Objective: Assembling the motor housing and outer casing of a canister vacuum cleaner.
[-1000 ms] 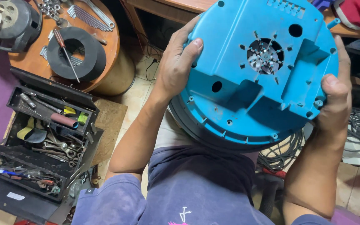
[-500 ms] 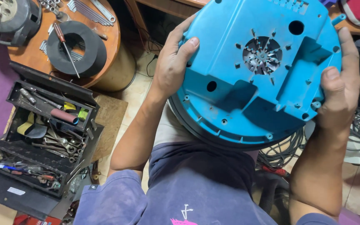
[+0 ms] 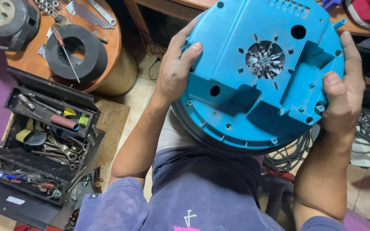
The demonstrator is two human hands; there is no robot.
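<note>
The blue round housing (image 3: 260,77) rests over the person's lap, underside up. The left hand (image 3: 176,70) has its grip closed on the left rim, the right hand (image 3: 343,92) on the right rim. An open black toolbox (image 3: 43,141) stands on the floor at the left.

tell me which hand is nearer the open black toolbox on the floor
Left. The left hand grips the blue round housing on its edge facing the toolbox; the right hand holds the far edge, across the housing from it.
</note>
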